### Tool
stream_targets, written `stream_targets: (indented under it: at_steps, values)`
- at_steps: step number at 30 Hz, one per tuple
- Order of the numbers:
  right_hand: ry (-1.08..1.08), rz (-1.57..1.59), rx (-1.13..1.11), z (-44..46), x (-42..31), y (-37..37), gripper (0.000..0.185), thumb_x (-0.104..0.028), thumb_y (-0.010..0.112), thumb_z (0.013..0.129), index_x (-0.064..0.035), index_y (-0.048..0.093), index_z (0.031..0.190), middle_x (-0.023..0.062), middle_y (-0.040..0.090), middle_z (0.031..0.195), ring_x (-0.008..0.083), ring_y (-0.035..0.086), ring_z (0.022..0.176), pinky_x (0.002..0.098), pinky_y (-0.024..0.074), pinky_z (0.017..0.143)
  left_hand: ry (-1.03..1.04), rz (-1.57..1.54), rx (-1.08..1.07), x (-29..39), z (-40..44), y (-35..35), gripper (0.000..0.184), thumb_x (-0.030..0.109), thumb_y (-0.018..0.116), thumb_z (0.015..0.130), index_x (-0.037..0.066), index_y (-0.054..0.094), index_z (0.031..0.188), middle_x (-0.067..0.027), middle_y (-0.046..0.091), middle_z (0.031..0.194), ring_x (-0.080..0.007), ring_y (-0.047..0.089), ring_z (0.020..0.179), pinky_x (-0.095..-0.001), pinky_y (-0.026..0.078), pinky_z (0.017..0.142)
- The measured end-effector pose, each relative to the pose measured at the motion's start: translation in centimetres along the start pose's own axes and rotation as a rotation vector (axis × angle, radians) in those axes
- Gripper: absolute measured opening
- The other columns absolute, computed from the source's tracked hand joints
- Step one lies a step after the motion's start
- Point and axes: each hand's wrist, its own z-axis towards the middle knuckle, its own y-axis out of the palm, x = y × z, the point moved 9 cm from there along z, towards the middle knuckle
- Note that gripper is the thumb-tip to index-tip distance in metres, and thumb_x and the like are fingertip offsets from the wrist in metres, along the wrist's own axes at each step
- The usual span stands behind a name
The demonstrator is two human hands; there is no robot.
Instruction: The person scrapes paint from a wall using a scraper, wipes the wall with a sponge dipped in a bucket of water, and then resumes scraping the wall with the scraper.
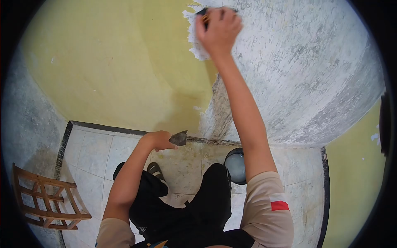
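Note:
High on the wall, my right hand is closed around a dark tool with yellowish bits on it; the fingers cover most of it, so its kind is unclear. It is against the ragged edge where yellow-green paint meets the whitish, grey-streaked stripped area. Lower down, my left hand grips a scraper, its flat grey blade pointing right, near the foot of the wall. The scraper's handle is hidden in the hand.
A dark bucket holding cloudy liquid stands on the tiled floor by the wall, beside my right arm. At the left is a slatted wooden piece of furniture. Dark skirting runs along the wall's base. My knees and one sandalled foot are below.

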Motion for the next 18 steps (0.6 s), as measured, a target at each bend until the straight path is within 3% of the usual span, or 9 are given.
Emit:
stream_targets:
  at_steps: [3,4,6,10,12,15,17,18]
  values:
    - [-0.380,0.105,-0.222,-4.9,-5.5,2.1,0.029,-0.041,0.076,0.083,-0.0187,0.062,0.094,0.0029,0.054,0.108,0.0299,0.049,0.105,0.0487,0.0391,0.083,-0.034,-0.044,-0.054,-1.8,0.8,0.3,0.075,0.055,0.077,0.084,-0.008,0.062,0.123,-0.0182,0.073,0.089,-0.0242,0.069,0.063,-0.0370,0.057,0.060]
    - [-0.385,0.094,-0.225,-5.0,-5.2,1.9,0.029,-0.041,0.076,0.083,-0.0187,0.062,0.094,0.0029,0.054,0.108,0.0299,0.049,0.105,0.0487,0.0391,0.083,-0.022,-0.039,-0.056,-1.7,1.1,0.2,0.075,0.055,0.077,0.084,-0.008,0.062,0.123,-0.0182,0.073,0.089,-0.0242,0.069,0.063,-0.0370,0.057,0.060]
    - [-0.640,0.014,-0.267,-5.2,-6.0,2.7,0.031,-0.048,0.074,0.086,-0.0207,0.064,0.096,0.0011,0.056,0.108,0.0264,0.050,0.107,0.0491,0.0383,0.083,-0.063,0.080,-0.062,-2.4,1.1,-0.6,0.074,0.060,0.074,0.086,-0.007,0.064,0.117,-0.0131,0.067,0.075,-0.0220,0.067,0.061,-0.0360,0.056,0.060]
    - [-0.429,-0.047,-0.058,4.6,-4.9,1.8,0.027,-0.041,0.075,0.081,-0.0201,0.060,0.091,-0.0009,0.056,0.100,0.0233,0.052,0.100,0.0447,0.0393,0.079,-0.008,-0.011,0.029,-0.8,0.5,-1.9,0.075,0.060,0.075,0.086,-0.008,0.065,0.114,-0.0133,0.067,0.074,-0.0219,0.067,0.061,-0.0359,0.055,0.059]
    - [-0.239,-0.031,-0.098,7.9,-4.8,2.4,0.023,-0.025,0.069,0.089,-0.0069,0.066,0.102,0.0131,0.060,0.112,0.0329,0.052,0.103,0.0502,0.0396,0.086,0.077,-0.019,0.007,-0.3,0.4,-0.9,0.075,0.062,0.075,0.084,-0.008,0.066,0.111,-0.0123,0.066,0.072,-0.0217,0.067,0.061,-0.0359,0.056,0.059]
    - [-0.276,0.022,0.007,8.0,-7.4,3.3,0.020,-0.025,0.070,0.086,-0.0080,0.060,0.092,0.0123,0.054,0.100,0.0320,0.049,0.093,0.0470,0.0375,0.080,0.047,-0.013,-0.061,-2.1,0.4,0.0,0.078,0.065,0.075,0.082,-0.008,0.066,0.109,-0.0111,0.065,0.069,-0.0216,0.068,0.061,-0.0360,0.056,0.060]
    - [-0.305,0.061,-0.100,5.0,-8.9,3.8,0.018,-0.024,0.069,0.089,-0.0078,0.062,0.095,0.0105,0.056,0.102,0.0305,0.050,0.096,0.0477,0.0383,0.082,0.028,0.008,-0.074,-2.8,0.5,-0.6,0.078,0.065,0.075,0.082,-0.007,0.066,0.109,-0.0106,0.064,0.068,-0.0214,0.068,0.061,-0.0357,0.056,0.060]
    - [-0.483,0.047,-0.222,1.4,-10.5,4.9,0.020,-0.030,0.071,0.086,-0.0136,0.061,0.093,0.0053,0.056,0.101,0.0264,0.052,0.098,0.0447,0.0398,0.080,0.010,0.036,-0.084,-3.1,0.4,-0.7,0.078,0.065,0.076,0.081,-0.007,0.066,0.110,-0.0100,0.064,0.067,-0.0211,0.068,0.061,-0.0354,0.056,0.060]
